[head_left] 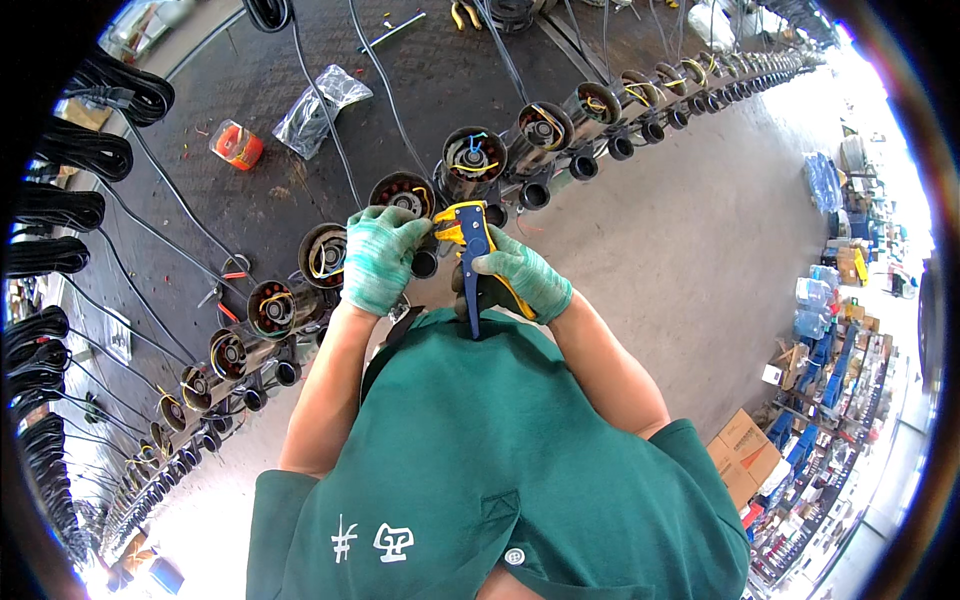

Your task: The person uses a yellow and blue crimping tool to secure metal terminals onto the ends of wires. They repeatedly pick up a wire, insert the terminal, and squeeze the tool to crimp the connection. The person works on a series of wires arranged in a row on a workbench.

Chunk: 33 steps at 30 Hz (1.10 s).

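Observation:
In a green knit glove, my right hand [520,275] is wrapped round a wire stripper [472,245] with a blue body and yellow jaw and handle. Its jaws face left, close to the fingertips of my left hand [385,255], which is gloved the same way. The left thumb and fingers are pinched at a wire that is mostly hidden by them. Just beyond them stands an open round motor housing [403,194] with a yellow wire [428,200] at its right rim. Another housing [474,158], to its right, shows blue and yellow wires.
A long curved row of similar housings [272,306] lines the dark table's near edge. Black cables [335,140] run across the table [250,215]. On it lie an orange-and-clear tub [237,146], a plastic bag [322,110] and red-handled pliers [229,311]. Cardboard boxes [743,455] stand at right.

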{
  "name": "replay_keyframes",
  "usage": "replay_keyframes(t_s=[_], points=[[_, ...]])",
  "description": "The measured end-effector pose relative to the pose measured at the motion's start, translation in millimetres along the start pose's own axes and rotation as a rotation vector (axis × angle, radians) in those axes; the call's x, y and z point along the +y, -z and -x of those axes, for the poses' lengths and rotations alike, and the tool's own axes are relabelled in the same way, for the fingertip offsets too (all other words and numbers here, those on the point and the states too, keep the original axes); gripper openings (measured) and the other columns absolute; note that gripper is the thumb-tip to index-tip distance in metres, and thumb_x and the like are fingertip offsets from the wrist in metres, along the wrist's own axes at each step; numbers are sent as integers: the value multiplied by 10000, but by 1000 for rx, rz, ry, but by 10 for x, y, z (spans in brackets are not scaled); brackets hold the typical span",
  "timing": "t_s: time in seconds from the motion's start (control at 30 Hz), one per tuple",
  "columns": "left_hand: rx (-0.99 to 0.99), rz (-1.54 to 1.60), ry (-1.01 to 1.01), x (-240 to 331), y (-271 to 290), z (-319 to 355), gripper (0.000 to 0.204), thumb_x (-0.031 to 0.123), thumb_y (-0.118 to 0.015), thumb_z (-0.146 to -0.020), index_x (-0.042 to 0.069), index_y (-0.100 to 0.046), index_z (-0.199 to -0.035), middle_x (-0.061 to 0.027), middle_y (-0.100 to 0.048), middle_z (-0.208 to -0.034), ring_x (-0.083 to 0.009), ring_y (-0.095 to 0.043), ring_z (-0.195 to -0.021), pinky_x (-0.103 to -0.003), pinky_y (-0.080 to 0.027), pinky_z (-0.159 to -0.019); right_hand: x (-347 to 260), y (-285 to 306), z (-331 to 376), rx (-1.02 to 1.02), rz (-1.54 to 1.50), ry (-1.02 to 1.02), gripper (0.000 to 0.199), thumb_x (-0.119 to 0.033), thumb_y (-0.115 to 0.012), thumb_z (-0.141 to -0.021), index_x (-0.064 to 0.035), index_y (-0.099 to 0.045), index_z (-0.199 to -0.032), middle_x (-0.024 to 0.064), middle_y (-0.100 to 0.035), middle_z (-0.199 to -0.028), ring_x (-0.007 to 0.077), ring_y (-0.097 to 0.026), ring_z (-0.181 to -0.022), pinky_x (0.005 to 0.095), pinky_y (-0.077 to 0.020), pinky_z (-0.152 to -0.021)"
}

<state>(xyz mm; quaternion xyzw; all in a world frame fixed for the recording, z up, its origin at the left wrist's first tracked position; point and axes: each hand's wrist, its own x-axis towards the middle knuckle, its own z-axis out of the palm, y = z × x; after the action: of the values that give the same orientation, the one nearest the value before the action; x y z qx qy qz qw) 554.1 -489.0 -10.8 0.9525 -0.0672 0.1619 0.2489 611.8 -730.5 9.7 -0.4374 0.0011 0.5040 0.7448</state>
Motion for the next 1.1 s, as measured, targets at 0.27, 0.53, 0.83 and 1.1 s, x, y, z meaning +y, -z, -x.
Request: replay_keyframes(t_s=[0.27, 0.53, 0.83, 1.1], points=[[-32, -17, -9, 2, 17, 6, 275, 102, -732, -817, 187, -802, -1069, -28, -732, -1028, -331, -655, -1064, -480, -451, -987, -14, 10, 25, 7, 13, -35, 729, -264, -792, -912, -99, -425, -1520, 139, -691, -1047, 280, -748, -888, 449, -658, -780], [-54, -47, -21, 2, 8, 3, 249, 135, -736, -822, 191, -802, -1056, -26, -731, -1029, -326, -652, -1063, -486, -450, -978, 8, -11, 28, 52, 57, -16, 692, -289, -783, -926, -94, -446, -1498, 122, -684, -1025, 239, -727, -868, 418, -652, -745], [-73, -42, -22, 35, 63, -33, 261, 127, -732, -816, 183, -798, -1062, -27, -726, -1025, -328, -648, -1055, -479, -449, -969, -20, -56, 12, 161, 180, -69, 519, -280, -629, -980, -83, -448, -1424, 121, -664, -959, 243, -709, -797, 421, -638, -727], [8, 50, -2, 42, 21, -30, 243, 167, -798, -830, 130, -773, -1069, -71, -709, -1031, -334, -637, -1028, -483, -467, -927, 62, 79, 183, 129, -87, 45, 692, -299, -673, -957, -125, -362, -1550, 165, -692, -1064, 329, -730, -949, 523, -621, -873]])
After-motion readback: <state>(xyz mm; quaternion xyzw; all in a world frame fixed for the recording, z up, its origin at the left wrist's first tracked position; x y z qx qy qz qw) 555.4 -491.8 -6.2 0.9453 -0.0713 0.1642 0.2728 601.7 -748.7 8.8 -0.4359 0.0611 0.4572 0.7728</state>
